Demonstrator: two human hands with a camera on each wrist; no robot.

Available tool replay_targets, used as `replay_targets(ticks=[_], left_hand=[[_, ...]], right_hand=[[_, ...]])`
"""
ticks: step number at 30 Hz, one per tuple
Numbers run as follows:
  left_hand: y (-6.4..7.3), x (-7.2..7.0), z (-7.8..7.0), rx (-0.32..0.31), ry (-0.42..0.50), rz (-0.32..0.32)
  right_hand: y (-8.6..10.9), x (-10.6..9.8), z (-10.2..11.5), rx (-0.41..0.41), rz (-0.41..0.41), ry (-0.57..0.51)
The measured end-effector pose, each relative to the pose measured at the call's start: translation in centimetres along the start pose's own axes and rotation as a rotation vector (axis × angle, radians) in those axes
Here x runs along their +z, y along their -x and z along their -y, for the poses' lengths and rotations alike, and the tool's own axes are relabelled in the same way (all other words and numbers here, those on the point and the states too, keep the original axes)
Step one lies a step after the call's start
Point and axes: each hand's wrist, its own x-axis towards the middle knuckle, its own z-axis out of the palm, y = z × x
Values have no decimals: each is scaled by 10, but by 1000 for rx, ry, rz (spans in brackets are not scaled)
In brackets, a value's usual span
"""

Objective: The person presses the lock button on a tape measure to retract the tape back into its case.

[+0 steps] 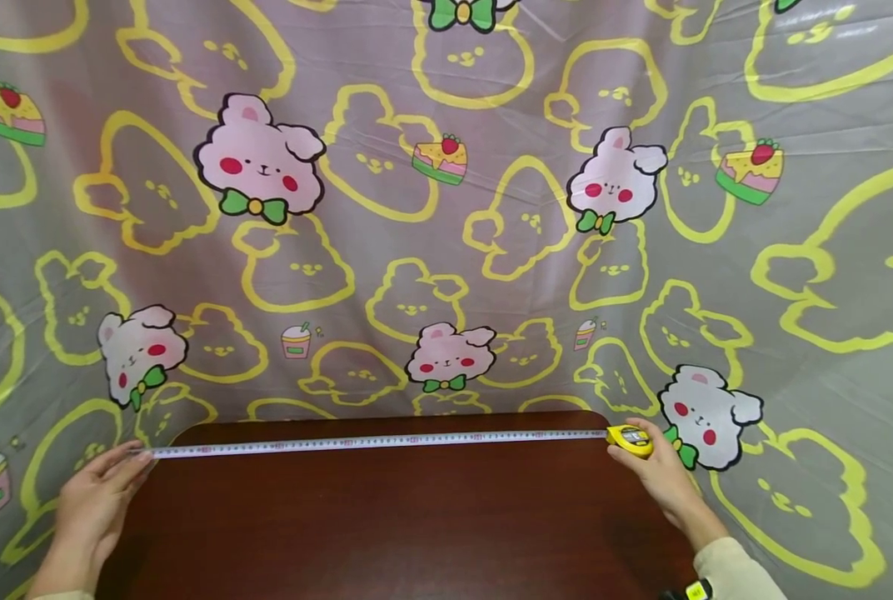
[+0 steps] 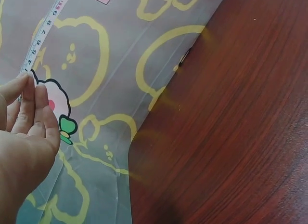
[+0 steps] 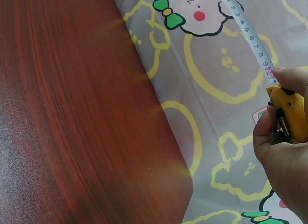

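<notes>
A yellow tape measure [image 1: 631,441] is in my right hand [image 1: 664,475], which grips its case at the right side of the table. From the case the white blade [image 1: 386,442] runs out straight and nearly level to the left, above the far part of the table. My left hand [image 1: 96,504] pinches the free end of the blade between thumb and fingers. In the left wrist view the blade's tip [image 2: 25,72] is partly hidden by the fingertips. The right wrist view shows the case [image 3: 291,108] with thumb and fingers around it, its far side out of frame.
A dark reddish-brown wooden table [image 1: 386,525] with rounded far corners lies below the blade. Behind and beside it hangs a grey curtain [image 1: 521,242] printed with yellow outlines and white bunnies. A dark band with a yellow-green face [image 1: 697,590] sits by the right sleeve.
</notes>
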Motion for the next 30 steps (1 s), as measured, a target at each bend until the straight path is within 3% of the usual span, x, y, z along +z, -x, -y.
replay_targets(ticks=[9,18,30], left_hand=[[5,7,7,0,-72,7],[7,15,9,-51,-140,-1],[10,21,16,-52,-227,74]], right_hand=[[0,7,3,-14,13,34],[0,15,5,-2,7,40],[3,24,2,-11,23,29]])
